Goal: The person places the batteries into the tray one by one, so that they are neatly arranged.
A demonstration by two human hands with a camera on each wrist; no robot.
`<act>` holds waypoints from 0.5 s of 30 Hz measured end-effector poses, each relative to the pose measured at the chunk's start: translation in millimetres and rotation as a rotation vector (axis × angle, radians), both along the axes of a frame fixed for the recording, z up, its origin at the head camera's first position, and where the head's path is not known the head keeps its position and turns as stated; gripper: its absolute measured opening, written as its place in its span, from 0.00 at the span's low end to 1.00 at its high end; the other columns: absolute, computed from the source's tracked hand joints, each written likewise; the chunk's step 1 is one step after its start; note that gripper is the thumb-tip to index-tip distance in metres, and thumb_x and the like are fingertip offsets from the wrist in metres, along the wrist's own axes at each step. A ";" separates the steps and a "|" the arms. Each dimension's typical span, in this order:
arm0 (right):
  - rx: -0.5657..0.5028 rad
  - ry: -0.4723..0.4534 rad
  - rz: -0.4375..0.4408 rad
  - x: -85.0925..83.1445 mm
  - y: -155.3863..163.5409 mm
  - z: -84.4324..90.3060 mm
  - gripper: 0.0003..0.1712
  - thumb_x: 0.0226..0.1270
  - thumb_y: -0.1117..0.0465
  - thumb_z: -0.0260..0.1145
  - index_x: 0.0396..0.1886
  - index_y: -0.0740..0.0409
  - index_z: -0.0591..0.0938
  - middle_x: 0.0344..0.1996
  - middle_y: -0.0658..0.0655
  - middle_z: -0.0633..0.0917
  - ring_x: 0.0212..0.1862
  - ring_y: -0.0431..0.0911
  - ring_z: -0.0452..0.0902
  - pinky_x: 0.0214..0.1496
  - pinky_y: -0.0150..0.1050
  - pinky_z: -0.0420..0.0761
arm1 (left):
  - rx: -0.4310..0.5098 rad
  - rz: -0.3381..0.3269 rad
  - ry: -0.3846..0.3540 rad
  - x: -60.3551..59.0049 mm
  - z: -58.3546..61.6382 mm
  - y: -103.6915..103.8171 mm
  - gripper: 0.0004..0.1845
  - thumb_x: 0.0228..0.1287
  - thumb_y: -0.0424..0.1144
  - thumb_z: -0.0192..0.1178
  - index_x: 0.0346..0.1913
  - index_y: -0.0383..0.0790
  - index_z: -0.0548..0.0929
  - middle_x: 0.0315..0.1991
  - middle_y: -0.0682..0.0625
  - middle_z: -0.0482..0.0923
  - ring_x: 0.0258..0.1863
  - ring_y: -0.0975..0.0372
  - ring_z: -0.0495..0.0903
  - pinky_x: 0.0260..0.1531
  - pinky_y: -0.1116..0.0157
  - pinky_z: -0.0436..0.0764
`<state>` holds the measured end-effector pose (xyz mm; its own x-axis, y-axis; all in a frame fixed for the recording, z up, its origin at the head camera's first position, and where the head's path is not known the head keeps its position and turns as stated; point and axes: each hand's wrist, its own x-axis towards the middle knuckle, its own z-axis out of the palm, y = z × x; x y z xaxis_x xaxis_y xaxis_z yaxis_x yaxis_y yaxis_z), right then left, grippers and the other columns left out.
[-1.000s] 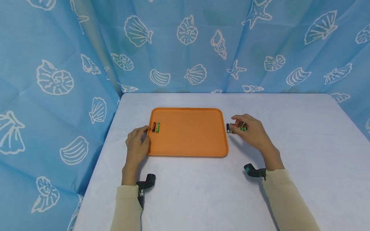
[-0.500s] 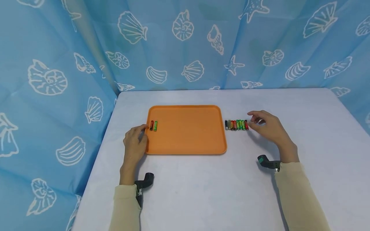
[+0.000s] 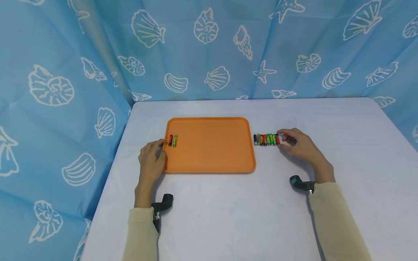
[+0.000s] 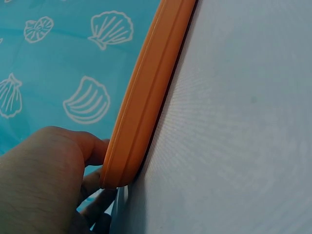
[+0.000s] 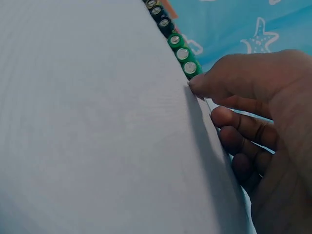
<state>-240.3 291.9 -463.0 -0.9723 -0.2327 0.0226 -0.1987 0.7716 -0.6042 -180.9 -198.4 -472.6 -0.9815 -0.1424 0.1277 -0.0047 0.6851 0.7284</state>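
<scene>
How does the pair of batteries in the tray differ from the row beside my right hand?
The pair of batteries lies inside the orange tray, near its left rim; the row lies on the table. The pair is two, the row several. Both mix red and green cells, side by side.

No text, brand, number or sign can be read anywhere. The batteries point(image 3: 266, 139) beside the tray's right edge show only coloured wrappers, their print too small to make out, and the curtain point(image 3: 209, 50) bears shell and starfish drawings only.
</scene>
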 end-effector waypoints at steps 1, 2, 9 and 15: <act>0.001 -0.003 0.002 0.1 0.3 -1.0 0.27 0.66 0.63 0.67 0.64 0.63 0.75 0.43 0.62 0.75 0.48 0.56 0.71 0.55 0.53 0.73 | -0.004 0.000 0.001 -0.3 0.1 0.0 0.21 0.74 0.37 0.50 0.68 0.44 0.75 0.66 0.44 0.69 0.73 0.48 0.55 0.72 0.48 0.46; 0.000 -0.007 0.001 0.1 0.6 -1.9 0.27 0.66 0.63 0.67 0.64 0.63 0.75 0.44 0.62 0.75 0.48 0.56 0.71 0.55 0.53 0.72 | -0.005 -0.002 0.003 -0.6 0.3 0.0 0.21 0.74 0.37 0.50 0.68 0.44 0.75 0.66 0.44 0.69 0.73 0.48 0.55 0.72 0.48 0.46; -0.019 -0.023 -0.028 0.7 0.4 -4.4 0.27 0.67 0.60 0.68 0.64 0.63 0.76 0.46 0.62 0.75 0.50 0.56 0.71 0.57 0.54 0.71 | 0.002 -0.007 0.003 -0.4 1.3 0.1 0.21 0.75 0.36 0.50 0.68 0.43 0.75 0.66 0.43 0.69 0.73 0.47 0.54 0.72 0.47 0.45; -0.041 -0.005 -0.045 0.9 1.1 -4.8 0.27 0.66 0.58 0.70 0.62 0.63 0.77 0.45 0.61 0.76 0.49 0.55 0.71 0.55 0.52 0.72 | 0.004 -0.004 0.003 1.1 1.7 1.0 0.21 0.75 0.36 0.50 0.68 0.42 0.75 0.67 0.43 0.69 0.73 0.47 0.54 0.71 0.48 0.46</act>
